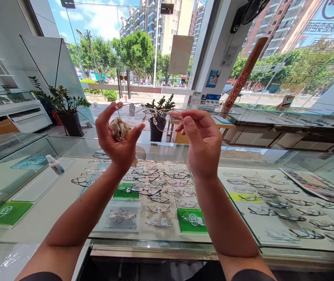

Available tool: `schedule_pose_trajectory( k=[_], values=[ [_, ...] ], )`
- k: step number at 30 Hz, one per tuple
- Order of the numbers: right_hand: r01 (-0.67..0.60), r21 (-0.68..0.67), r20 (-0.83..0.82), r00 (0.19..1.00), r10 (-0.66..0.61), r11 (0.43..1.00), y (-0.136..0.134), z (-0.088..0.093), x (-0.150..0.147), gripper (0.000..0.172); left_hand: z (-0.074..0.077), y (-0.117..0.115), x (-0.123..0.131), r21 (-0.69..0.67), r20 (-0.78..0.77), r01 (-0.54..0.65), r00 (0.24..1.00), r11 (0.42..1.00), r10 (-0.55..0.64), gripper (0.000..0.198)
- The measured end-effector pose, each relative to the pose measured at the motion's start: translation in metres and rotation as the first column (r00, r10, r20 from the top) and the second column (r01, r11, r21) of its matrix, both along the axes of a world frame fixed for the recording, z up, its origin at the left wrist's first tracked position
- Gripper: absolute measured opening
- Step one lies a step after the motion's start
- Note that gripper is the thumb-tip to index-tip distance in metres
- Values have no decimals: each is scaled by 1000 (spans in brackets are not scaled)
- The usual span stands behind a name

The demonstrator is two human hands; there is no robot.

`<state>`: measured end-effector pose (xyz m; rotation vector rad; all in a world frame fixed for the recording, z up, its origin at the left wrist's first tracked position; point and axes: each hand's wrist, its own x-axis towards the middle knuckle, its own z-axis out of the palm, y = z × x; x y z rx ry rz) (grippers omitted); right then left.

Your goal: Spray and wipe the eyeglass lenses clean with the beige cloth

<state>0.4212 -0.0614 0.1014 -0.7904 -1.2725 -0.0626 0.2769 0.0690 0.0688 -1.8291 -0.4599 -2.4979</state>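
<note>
A pair of thin-rimmed eyeglasses is held up in front of me, above the glass display case. My left hand grips its left end with thumb and fingers, and a crumpled beige cloth is bunched in the same palm. At the other end, my right hand pinches the frame near the right lens, thumb toward me. Both hands are raised at about the same height, with the lenses between them.
Under the glass top of the display case lie rows of eyeglasses. A white bottle stands at the left, near a green card. Potted plants and a glass door are beyond; another counter runs along the right.
</note>
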Motion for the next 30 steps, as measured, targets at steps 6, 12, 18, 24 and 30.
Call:
schedule_pose_trajectory(
  k=[6, 12, 18, 24, 30],
  values=[
    [-7, -1, -7, 1000, 7, 1000, -1, 0, 0, 16, 4, -2, 0, 66, 7, 56, 998, 996, -57, 65],
    [-5, -2, -31, 1000, 5, 1000, -1, 0, 0, 15, 4, 0, -2, -31, -35, 75, 997, 997, -76, 71],
    [-49, 20, -26, 998, 49, 999, -3, 1, -2, 11, 6, 4, -6, -50, -60, 161, 985, 986, -164, 75],
    [-62, -24, -87, 994, 59, 998, -4, 3, -3, 11, 9, 7, -8, 1, -81, 267, 961, 964, -266, 73],
    [-24, -52, -81, 997, 20, 998, -1, 3, 0, 15, 10, 2, -8, 9, -78, 306, 949, 952, -304, 74]
  ],
)
